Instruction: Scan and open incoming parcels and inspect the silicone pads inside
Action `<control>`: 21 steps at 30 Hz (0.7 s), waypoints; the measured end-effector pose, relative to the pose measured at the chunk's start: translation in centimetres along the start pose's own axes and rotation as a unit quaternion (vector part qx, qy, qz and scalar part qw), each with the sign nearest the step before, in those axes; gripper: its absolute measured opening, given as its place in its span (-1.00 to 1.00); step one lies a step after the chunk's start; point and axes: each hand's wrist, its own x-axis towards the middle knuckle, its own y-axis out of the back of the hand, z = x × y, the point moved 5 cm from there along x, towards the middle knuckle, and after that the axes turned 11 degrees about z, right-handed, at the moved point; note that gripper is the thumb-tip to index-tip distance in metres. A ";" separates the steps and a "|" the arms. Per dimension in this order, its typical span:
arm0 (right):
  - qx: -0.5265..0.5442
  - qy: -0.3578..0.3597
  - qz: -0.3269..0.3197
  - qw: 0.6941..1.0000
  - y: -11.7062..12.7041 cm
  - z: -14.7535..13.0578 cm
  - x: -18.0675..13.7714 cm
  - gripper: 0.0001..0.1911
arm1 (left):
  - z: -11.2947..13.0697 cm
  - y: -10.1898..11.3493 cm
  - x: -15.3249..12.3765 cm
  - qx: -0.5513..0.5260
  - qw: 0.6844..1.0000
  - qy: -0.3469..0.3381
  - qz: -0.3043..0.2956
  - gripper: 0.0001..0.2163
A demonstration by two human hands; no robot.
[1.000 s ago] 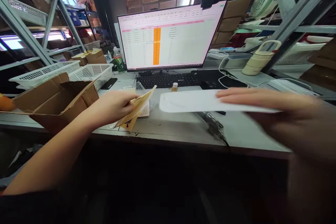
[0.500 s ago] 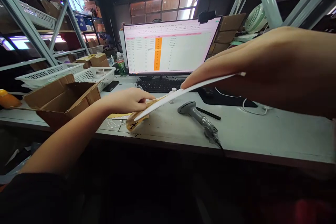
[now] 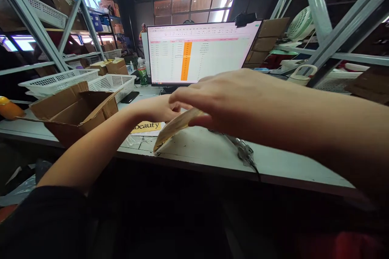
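A flat yellowish-tan packet (image 3: pixel 174 128) is tilted above the front of the desk, its lower edge close to the surface. My left hand (image 3: pixel 156 109) is closed at its left side, the fingertips partly hidden. From the right, my right hand (image 3: pixel 219 93) reaches across with its thumb under the packet's upper edge and its fingers over it. The fingers of both hands nearly meet there. Beneath my left wrist lies a yellow printed piece (image 3: pixel 147 126) showing the letters "beauty". Crinkled clear plastic (image 3: pixel 132 141) rests beside it.
An open cardboard box (image 3: pixel 75 109) stands left, in front of white baskets (image 3: pixel 112 83). A lit monitor (image 3: pixel 170 60) faces me. A scanner (image 3: pixel 244 153) in plastic lies partly behind my right arm. A phone (image 3: pixel 130 97) and a green-labelled bottle (image 3: pixel 142 73) are farther back.
My right hand has come down and left from the raised edge of a white sheet onto the packet's upper edge. The white sheet no longer shows. My left hand stays at the packet.
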 end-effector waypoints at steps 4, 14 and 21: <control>-0.111 0.002 0.059 0.992 0.9 1.6 -0.1 -0.85 | 0.0 1.5 -0.6 -0.079 0.994 0.071 -0.021 -0.66; 0.035 -0.124 0.017 0.992 -4.5 7.9 -2.2 -0.34 | -0.4 2.4 -1.5 -0.023 0.998 0.045 0.023 -0.42; 0.267 -0.273 0.011 0.924 -6.3 10.1 -2.8 -0.79 | -0.8 4.3 -3.5 -0.031 0.996 0.081 0.014 -0.54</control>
